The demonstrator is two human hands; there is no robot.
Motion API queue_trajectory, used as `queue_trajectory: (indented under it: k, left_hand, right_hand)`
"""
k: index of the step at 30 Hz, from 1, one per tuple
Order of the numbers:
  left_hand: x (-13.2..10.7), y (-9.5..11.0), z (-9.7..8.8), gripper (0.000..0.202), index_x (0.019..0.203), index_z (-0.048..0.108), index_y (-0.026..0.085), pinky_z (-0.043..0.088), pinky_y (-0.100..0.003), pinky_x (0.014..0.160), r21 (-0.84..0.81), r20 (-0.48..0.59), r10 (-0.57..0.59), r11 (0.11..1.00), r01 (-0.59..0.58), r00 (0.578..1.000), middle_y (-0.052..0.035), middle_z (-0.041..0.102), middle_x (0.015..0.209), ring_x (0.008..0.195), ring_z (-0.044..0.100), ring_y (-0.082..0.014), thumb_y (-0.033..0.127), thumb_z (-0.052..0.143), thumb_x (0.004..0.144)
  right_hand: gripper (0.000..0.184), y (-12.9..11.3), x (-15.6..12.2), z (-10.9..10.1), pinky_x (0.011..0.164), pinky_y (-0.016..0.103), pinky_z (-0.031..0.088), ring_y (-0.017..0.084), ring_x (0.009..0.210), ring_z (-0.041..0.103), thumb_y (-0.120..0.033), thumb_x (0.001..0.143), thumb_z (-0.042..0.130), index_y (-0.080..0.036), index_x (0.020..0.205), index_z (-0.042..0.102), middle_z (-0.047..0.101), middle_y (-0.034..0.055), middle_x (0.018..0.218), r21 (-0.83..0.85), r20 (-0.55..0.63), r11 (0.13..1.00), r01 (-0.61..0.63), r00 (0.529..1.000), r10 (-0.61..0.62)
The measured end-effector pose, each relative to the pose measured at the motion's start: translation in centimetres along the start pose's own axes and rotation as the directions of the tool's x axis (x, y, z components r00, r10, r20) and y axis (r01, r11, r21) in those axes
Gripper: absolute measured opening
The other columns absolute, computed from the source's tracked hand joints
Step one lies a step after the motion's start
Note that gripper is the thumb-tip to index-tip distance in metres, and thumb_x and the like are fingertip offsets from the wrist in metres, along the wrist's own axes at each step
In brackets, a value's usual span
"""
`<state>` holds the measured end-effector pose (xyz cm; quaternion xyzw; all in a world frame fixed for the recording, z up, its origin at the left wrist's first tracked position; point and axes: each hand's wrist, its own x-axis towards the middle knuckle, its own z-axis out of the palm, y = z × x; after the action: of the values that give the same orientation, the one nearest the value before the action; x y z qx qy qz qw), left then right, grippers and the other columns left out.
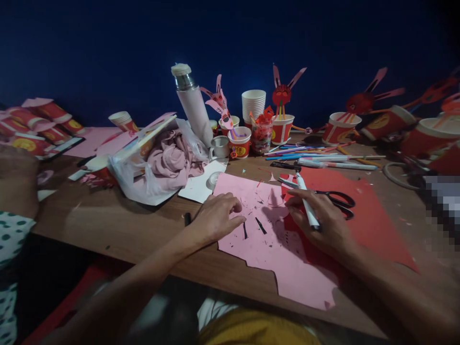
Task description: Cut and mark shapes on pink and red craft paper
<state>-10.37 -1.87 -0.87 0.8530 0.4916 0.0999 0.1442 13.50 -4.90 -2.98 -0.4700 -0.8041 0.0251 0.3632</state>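
My right hand (323,223) holds a white marker pen (305,199) slanted between thumb and fingers, above the seam between pink and red paper. My left hand (217,218) rests on the left edge of the pink paper (258,254), fingers loosely bent and thumb apart, with nothing visible in it. Two thin black strips (261,225) and many tiny scraps lie on the pink sheet. Black-handled scissors (338,201) lie on the red paper (373,225), partly hidden behind my right hand. A small black piece (187,219) shows beside my left wrist.
Behind the paper stand red paper cups with rabbit figures (282,96), a stack of white cups (253,103), a metal mug (219,147) and a tilted thermos (194,105). Pens (309,155) lie right of centre. A plastic bag (136,177) sits left; another person's arm (17,182) is at far left.
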Motion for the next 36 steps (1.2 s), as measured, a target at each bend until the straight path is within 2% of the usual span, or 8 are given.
queue_trajectory:
  k: [6,12,16,19,22,25,31,36]
  left_hand:
    - [0.5,-0.3,-0.1,0.006,0.071,0.057,0.017,0.039,-0.025,0.060,-0.053,0.033,0.029,0.998,-0.027,0.999,-0.0008,0.058,0.073,0.068,0.052,-0.0140,0.017,0.051,0.071]
    - [0.0,-0.5,-1.1,0.018,0.084,0.062,0.014,0.039,-0.032,0.075,-0.054,0.038,0.195,0.980,-0.193,0.980,-0.0053,0.062,0.082,0.081,0.051,-0.0180,0.016,0.044,0.079]
    - [-1.1,-1.1,-1.3,0.021,0.089,0.062,0.014,0.039,-0.035,0.076,-0.057,-0.046,0.447,0.892,-0.449,0.893,-0.0073,0.062,0.091,0.087,0.049,-0.0190,0.014,0.041,0.083]
    - [-1.9,-2.1,-0.9,0.021,0.096,0.060,0.015,0.039,-0.038,0.079,-0.047,-0.052,0.529,0.846,-0.531,0.847,-0.0082,0.062,0.102,0.092,0.048,-0.0207,0.013,0.045,0.082]
    - [-2.5,-3.0,-0.6,0.024,0.102,0.057,0.015,0.037,-0.040,0.081,-0.037,-0.027,0.574,0.818,-0.574,0.819,-0.0084,0.060,0.110,0.096,0.047,-0.0230,0.017,0.050,0.079]
    - [-2.9,-3.5,-0.6,0.030,0.106,0.055,0.014,0.037,-0.040,0.081,-0.054,-0.009,0.604,0.796,-0.603,0.797,-0.0100,0.057,0.116,0.098,0.046,-0.0245,0.024,0.053,0.078]
    - [-2.8,-3.5,-0.8,0.037,0.108,0.053,0.013,0.033,-0.040,0.083,-0.121,0.027,0.615,0.785,-0.608,0.788,-0.0109,0.054,0.118,0.101,0.044,-0.0256,0.037,0.051,0.079]
    - [-2.7,-3.6,-0.5,0.036,0.103,0.055,0.014,0.032,-0.039,0.080,-0.145,0.060,0.611,0.788,-0.599,0.789,-0.0097,0.058,0.109,0.097,0.045,-0.0253,0.042,0.047,0.081]
  right_hand:
    - [0.034,-0.4,0.0,-0.2,0.071,0.037,0.042,0.022,0.078,0.058,-0.016,0.082,0.048,-0.025,0.114,0.045,0.066,0.0026,0.081,0.028,-0.025,1.000,-0.006,1.000,0.007]
    - [0.037,-0.3,-0.4,-0.7,0.071,0.038,0.045,0.022,0.084,0.057,-0.029,0.087,0.039,-0.028,0.124,0.040,0.062,0.0062,0.094,0.172,0.012,0.982,-0.082,0.997,0.081]
    - [0.030,-0.2,-0.2,-0.6,0.076,0.038,0.045,0.022,0.095,0.057,-0.029,0.088,0.038,-0.029,0.116,0.048,0.061,0.0064,0.106,0.246,0.034,0.957,-0.156,0.988,0.153]
    - [0.026,-0.3,0.2,-0.3,0.075,0.036,0.047,0.021,0.093,0.058,-0.028,0.087,0.040,-0.024,0.110,0.051,0.062,0.0073,0.101,0.299,0.026,0.927,-0.227,0.973,0.230]
    - [0.023,-0.8,0.3,-0.1,0.067,0.031,0.050,0.019,0.082,0.061,-0.028,0.086,0.045,-0.021,0.107,0.048,0.063,0.0073,0.094,0.408,0.019,0.851,-0.330,0.935,0.354]
    - [0.014,-2.1,0.6,-0.6,0.056,0.025,0.050,0.016,0.069,0.061,-0.028,0.082,0.052,-0.021,0.094,0.052,0.062,0.0042,0.084,0.355,0.056,0.838,-0.414,0.904,0.423]
    - [0.012,-5.7,2.1,-2.0,0.051,0.021,0.050,0.014,0.065,0.062,-0.026,0.079,0.055,-0.025,0.091,0.057,0.064,0.0005,0.077,0.270,0.238,0.881,-0.389,0.913,0.331]
    - [0.002,-6.6,2.1,-0.4,0.043,0.019,0.048,0.013,0.055,0.062,-0.024,0.078,0.056,-0.023,0.079,0.056,0.065,-0.0011,0.064,0.307,0.289,0.850,-0.429,0.892,0.346]
